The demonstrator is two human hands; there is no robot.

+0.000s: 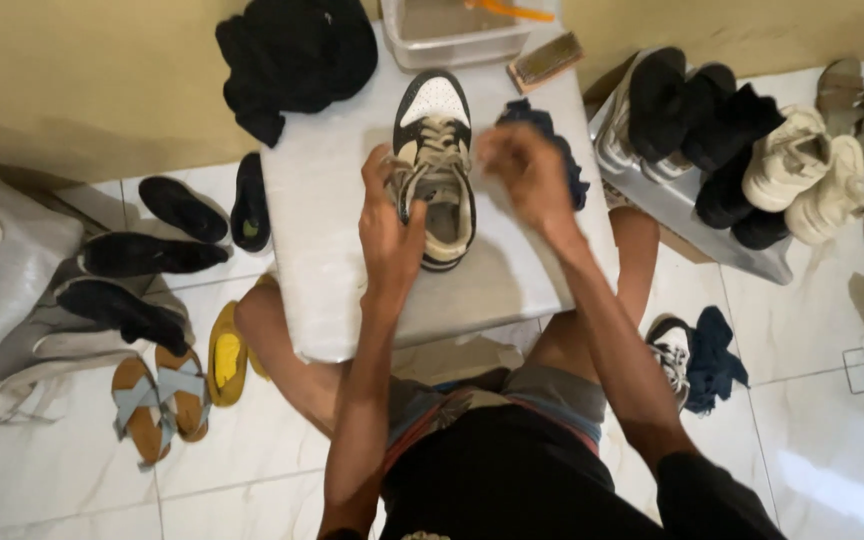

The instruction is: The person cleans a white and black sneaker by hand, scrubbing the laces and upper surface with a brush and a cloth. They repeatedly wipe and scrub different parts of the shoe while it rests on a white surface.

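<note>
Left hand (389,225) gripping sneaker (435,165) collar, right hand (527,170) blurred, probably pinching a lace. Could easily slide off the small table (332,250) if yanked.

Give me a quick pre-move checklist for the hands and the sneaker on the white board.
1. Sneaker upright on the white board, toe away from the person: ok.
2. Left hand on the sneaker: ok, its fingers are at the collar and laces on the shoe's left side.
3. Right hand grip: cannot tell, it is blurred, just right of the laces; contact unclear.
4. Laces tied or loose: cannot tell, too small to judge.
5. Space beside the shoe: not ok, a dark blue cloth lies under the right hand.
6. Brush and clear tub at the board's far end: ok.
</note>
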